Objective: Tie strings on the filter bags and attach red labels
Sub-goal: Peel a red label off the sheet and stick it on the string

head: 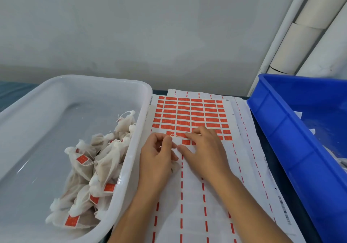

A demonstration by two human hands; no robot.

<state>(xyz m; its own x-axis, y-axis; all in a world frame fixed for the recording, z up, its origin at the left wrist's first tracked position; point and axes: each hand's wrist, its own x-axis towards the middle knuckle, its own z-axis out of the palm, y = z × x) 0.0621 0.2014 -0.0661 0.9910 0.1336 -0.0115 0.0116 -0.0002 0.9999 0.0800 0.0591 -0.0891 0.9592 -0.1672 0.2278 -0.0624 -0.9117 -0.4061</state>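
Paper label sheet [189, 115], flat and matte, lies between two bins in the head view; small red labels [184, 118] fill its far rows in a grid, and the near half shows bare backing with dashed red strips. Left hand [159, 154] curls around a thin white string [171, 135] and what appears to be a filter bag beneath the palm, mostly hidden. Right hand [202, 147] pinches at the sheet's nearest label row; what it holds, cannot tell. Translucent white tray [131, 149], smooth with rounded rim, touches the sheet's left edge and holds tied, labelled mesh filter bags [93, 160] heaped at its right wall. Blue plastic crate [281, 139] borders the right.
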